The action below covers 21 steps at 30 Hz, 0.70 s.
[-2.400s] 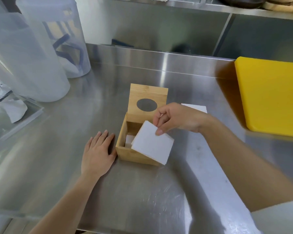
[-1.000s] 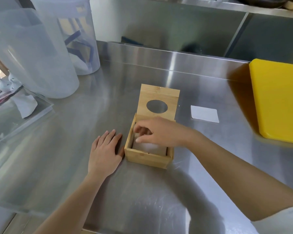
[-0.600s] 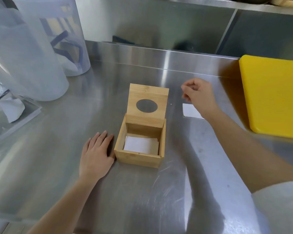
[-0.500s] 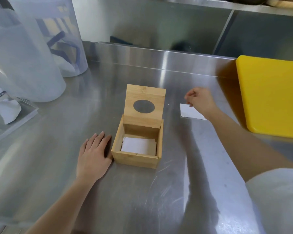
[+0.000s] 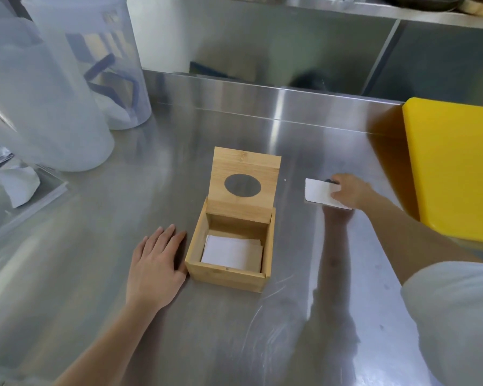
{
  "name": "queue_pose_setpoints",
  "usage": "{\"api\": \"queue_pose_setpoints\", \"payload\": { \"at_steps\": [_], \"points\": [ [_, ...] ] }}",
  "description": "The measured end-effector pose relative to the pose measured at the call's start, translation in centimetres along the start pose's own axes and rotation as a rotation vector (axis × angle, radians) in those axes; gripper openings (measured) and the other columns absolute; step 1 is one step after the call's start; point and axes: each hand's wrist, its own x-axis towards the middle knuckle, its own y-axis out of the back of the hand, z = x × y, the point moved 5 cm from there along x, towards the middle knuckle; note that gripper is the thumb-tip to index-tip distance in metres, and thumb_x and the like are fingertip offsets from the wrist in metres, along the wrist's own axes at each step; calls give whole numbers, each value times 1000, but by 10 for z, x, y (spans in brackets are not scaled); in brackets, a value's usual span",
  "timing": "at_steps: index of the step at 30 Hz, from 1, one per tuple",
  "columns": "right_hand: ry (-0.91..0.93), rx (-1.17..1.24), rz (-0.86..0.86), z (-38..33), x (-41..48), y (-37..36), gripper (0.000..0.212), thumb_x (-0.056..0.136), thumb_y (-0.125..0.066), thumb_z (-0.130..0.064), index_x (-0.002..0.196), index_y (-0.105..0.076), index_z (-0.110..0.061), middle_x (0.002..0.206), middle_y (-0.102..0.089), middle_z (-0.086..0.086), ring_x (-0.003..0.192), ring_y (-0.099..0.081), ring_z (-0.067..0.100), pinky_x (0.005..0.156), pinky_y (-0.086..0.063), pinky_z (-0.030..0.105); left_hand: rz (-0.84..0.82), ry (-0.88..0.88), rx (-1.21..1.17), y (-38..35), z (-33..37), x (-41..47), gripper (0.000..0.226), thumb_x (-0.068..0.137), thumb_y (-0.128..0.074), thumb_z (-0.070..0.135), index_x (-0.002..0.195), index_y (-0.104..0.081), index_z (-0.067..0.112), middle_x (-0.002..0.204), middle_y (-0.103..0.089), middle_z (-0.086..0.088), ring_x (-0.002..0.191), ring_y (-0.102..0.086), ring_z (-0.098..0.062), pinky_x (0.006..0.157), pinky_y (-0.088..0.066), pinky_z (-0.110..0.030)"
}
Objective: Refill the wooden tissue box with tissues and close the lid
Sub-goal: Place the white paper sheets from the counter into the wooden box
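The wooden tissue box [image 5: 229, 246] stands on the steel bench [image 5: 234, 344] with its lid [image 5: 244, 179] hinged up at the far side, upright, the round dispensing hole facing the camera. Inside the box lies a low stack of white tissues [image 5: 232, 253], well below the rim, so the refill looks started but far from full.

To the right of the box, a little beyond its far edge, a second white tissue pad [image 5: 318, 192] lies flat on the bench. The right hand [image 5: 349, 192] rests on the pad's right part, fingers curled over its edge; its grip looks to be closing on the pad, but whether the pad is actually pinched or only touched I cannot tell. The pad is not yet lifted.

The left hand [image 5: 154, 268] lies flat on the bench, touching the left wall of the box, fingers spread apart and holding nothing; it seems to steady the box.

What is left, by my reading: bring this pad over from the right of the box, lay it on the stack inside, then swing the lid down shut. Further right of the box sits a yellow board [image 5: 455, 168], uninvolved.
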Motion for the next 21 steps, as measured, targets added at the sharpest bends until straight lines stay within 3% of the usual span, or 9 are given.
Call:
{"api": "queue_pose_setpoints", "payload": {
  "at_steps": [4, 7, 9, 13, 16, 19, 21],
  "points": [
    [-44, 72, -79, 5, 3, 4, 25, 78, -67, -25, 100, -58, -19, 110, -62, 7, 107, -54, 29, 100, -35, 46, 2, 4, -2, 0, 1, 0, 73, 69, -19, 48, 136, -42, 27, 149, -37, 1, 140, -26, -19, 115, -14, -37],
    [-36, 138, -115, 2, 0, 4, 23, 77, -70, -21, 67, -49, -17, 84, -59, 7, 86, -54, 28, 69, -40, 33, -6, 9, -6, 0, 1, 0, 73, 70, -18, 49, 137, -40, 28, 150, -35, 2, 141, -24, -18, 115, -12, -36],
    [-33, 201, -116, -1, -1, 4, 21, 78, -69, -13, 69, -50, -12, 79, -54, 6, 85, -53, 29, 65, -37, 32, -7, 9, -9, 1, 2, 1, 73, 69, -19, 48, 136, -40, 28, 150, -36, 2, 141, -24, -19, 115, -12, -36],
    [-32, 265, -123, -4, -4, 4, 21, 76, -69, -6, 89, -53, -5, 93, -59, 13, 90, -57, 33, 71, -42, 35, 8, 10, -12, 2, 3, 0, 73, 68, -19, 47, 133, -45, 25, 147, -40, 0, 139, -27, -20, 114, -16, -38],
    [-43, 355, -135, -9, -7, 4, 23, 76, -69, -5, 92, -52, -5, 83, -57, 11, 84, -58, 31, 67, -45, 34, 7, 15, -18, 3, 3, -1, 75, 67, -18, 48, 134, -44, 25, 148, -39, 0, 140, -26, -20, 114, -15, -38],
    [-136, 502, -109, -7, -11, 6, 11, 83, -63, -7, 77, -53, -4, 65, -50, 8, 58, -50, 22, 44, -40, 21, 8, 16, -19, 4, 4, -1, 74, 67, -19, 47, 133, -45, 26, 148, -39, 0, 140, -27, -20, 114, -15, -38],
    [-223, 579, -68, -1, -11, 9, 25, 86, -58, -9, 63, -48, -7, 60, -47, 9, 50, -45, 21, 37, -36, 19, 6, 10, -14, 4, 4, -1, 73, 68, -19, 47, 133, -44, 26, 148, -39, 0, 140, -27, -20, 114, -15, -38]
  ]
}}
